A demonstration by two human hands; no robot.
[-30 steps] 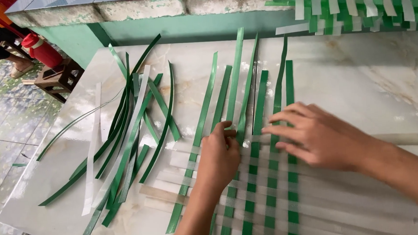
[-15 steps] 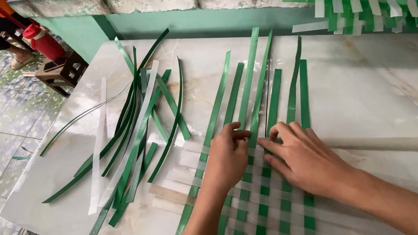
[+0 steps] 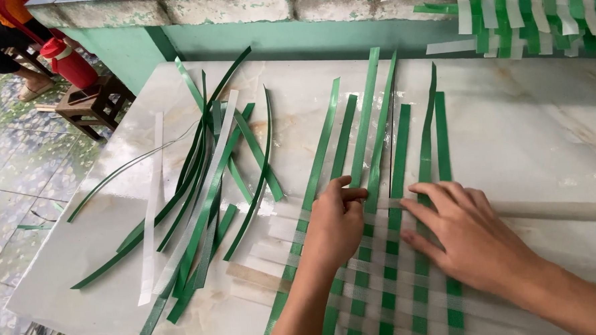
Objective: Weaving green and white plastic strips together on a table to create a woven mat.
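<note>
A flat weave of green strips [image 3: 383, 277] and translucent white strips lies on a pale marble table [image 3: 518, 138]. My left hand [image 3: 334, 226] rests on its left part, thumb and forefinger pinching at a green strip near the top woven row. My right hand [image 3: 472, 237] lies flat, fingers spread, pressing the weave's right part. Several long green strip ends [image 3: 366, 117] run away from the hands toward the far wall. A white strip [image 3: 561, 209] extends right from under my right hand.
A loose pile of green and white strips [image 3: 202, 192] lies on the table's left half. A finished green-and-white woven piece [image 3: 532, 10] hangs at the back right. A wooden stool [image 3: 91, 106] and a seated person [image 3: 11, 32] are at the far left, on the tiled floor.
My right hand came down from hovering and now lies flat on the weave. My left hand shifted slightly along the top row. The view has tilted down a little.
</note>
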